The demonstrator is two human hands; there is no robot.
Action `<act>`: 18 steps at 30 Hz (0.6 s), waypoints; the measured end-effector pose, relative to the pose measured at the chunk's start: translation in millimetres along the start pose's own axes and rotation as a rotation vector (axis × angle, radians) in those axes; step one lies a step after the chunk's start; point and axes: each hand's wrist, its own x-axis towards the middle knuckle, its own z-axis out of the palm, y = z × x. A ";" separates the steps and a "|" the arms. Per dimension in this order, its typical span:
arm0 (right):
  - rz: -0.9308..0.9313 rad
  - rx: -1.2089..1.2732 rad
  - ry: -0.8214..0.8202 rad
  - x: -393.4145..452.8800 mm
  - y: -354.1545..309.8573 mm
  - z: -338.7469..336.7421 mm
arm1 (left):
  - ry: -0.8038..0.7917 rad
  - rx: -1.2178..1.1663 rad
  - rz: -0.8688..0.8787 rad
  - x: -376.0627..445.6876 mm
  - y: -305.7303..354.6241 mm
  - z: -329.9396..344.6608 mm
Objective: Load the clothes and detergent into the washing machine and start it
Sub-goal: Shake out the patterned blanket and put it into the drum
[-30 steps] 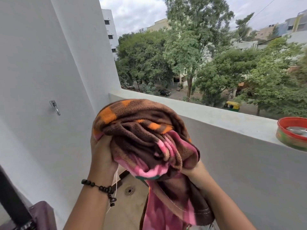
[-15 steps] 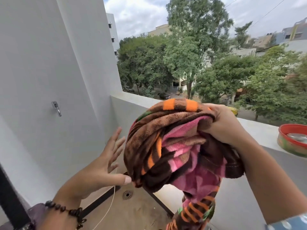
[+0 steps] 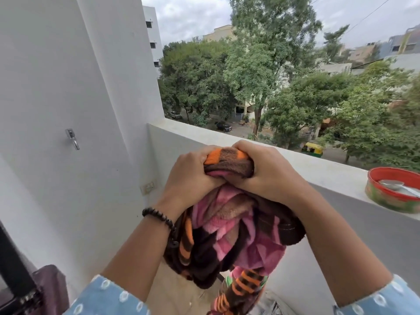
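A fluffy blanket, brown with pink and orange patches, hangs bunched in front of me over a balcony floor. My left hand, with a black bead bracelet on the wrist, grips its top fold from the left. My right hand grips the same fold from the right, knuckles nearly touching the left hand. The lower part of the blanket droops between my forearms. No washing machine or detergent is in view.
A white parapet ledge runs across in front, with a red-rimmed tin holding a metal spoon at the right. A white wall with a metal hook stands at the left. A dark maroon object sits low left.
My left hand, open and away from the blanket half a second ago, has come back and gripped its top fold beside my right hand. The bundle has dropped lower and toward the centre.
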 end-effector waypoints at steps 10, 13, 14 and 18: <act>0.355 0.879 -0.260 -63.3 85.9 30.8 | 0.420 -0.630 -0.257 18.8 0.0 11.6; 0.412 0.895 -0.254 -67.8 96.8 34.4 | 0.469 -0.937 -0.403 21.7 6.9 9.5; 0.409 0.900 -0.259 -67.3 98.5 35.1 | 0.466 -1.003 -0.451 22.2 8.6 8.9; 0.385 0.854 -0.208 -63.0 102.0 44.4 | 0.397 -0.973 -0.517 19.7 12.5 6.7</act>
